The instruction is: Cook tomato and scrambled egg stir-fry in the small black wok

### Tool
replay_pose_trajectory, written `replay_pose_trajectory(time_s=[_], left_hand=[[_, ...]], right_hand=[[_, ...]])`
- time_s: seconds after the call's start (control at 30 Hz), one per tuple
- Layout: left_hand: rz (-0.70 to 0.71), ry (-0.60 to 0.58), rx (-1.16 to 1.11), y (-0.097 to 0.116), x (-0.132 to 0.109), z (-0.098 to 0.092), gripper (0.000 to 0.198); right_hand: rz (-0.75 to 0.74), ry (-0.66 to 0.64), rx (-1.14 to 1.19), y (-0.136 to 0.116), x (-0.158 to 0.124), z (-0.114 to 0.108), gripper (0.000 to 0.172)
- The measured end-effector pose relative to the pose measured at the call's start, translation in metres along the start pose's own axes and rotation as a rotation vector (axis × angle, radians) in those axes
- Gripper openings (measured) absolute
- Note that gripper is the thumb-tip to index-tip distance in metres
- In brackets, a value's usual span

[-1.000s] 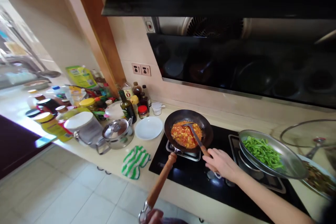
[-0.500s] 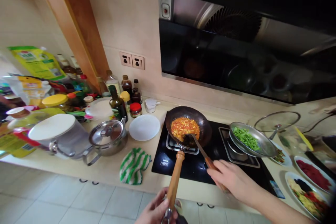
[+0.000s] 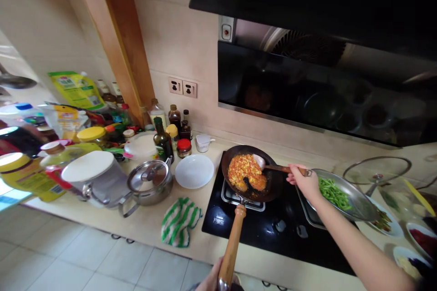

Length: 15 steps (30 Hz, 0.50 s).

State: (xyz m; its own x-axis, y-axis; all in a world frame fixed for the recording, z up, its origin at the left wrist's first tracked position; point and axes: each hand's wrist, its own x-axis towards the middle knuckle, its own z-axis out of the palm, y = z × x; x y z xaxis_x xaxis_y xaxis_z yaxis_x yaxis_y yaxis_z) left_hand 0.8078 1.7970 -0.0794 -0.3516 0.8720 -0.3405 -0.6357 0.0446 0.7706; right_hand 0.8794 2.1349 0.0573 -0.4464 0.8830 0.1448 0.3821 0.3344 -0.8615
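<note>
My left hand (image 3: 212,277) is wrapped round the lower end of the long wooden handle of a dark wok (image 3: 275,187), which rests on the left burner. Orange-red chopped food with yellow bits (image 3: 243,169) lies in the pan. From the right, my right hand (image 3: 303,181) grips a wooden-handled spatula (image 3: 278,168), its metal blade inside the wok at the food's upper right edge. A white plate (image 3: 194,173) sits on the counter left of the hob. Partly behind my right forearm is a steel pan with chopped green vegetables (image 3: 333,193).
A green-striped cloth (image 3: 180,223), a lidded steel saucepan (image 3: 150,193) and a big pot (image 3: 92,182) stand to the left, with several bottles behind. A glass lid (image 3: 378,168) and plates of food are at the right. The range hood (image 3: 300,95) overhangs the hob.
My right hand has moved up and to the right, swinging the spatula from the front of the wok to its right side. The view has shifted; my left hand keeps hold of the wok handle.
</note>
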Motion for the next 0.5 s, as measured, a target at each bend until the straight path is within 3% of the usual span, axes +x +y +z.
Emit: replay_pose_trajectory(time_s=[0.13,0.2,0.27,0.37,0.5], left_hand=[[0.031,0.057,0.052,0.03,0.046,0.011,0.035],[0.042,0.075,0.077,0.04,0.066,0.015,0.032],[0.045,0.086,0.104,0.045,0.078,0.016,0.028],[0.041,0.092,0.14,0.043,0.079,0.015,0.025],[0.012,0.067,0.167,0.021,0.047,0.006,0.026]], right_hand=[[-0.115,-0.189,0.016,0.001,-0.009,0.01,0.037],[-0.339,-0.242,-0.07,-0.002,-0.016,0.006,0.028],[-0.598,-0.216,-0.179,-0.001,-0.023,0.008,0.022],[-0.813,-0.231,-0.258,0.014,-0.039,0.025,0.023],[-0.924,-0.481,-0.311,0.027,-0.073,0.028,0.025]])
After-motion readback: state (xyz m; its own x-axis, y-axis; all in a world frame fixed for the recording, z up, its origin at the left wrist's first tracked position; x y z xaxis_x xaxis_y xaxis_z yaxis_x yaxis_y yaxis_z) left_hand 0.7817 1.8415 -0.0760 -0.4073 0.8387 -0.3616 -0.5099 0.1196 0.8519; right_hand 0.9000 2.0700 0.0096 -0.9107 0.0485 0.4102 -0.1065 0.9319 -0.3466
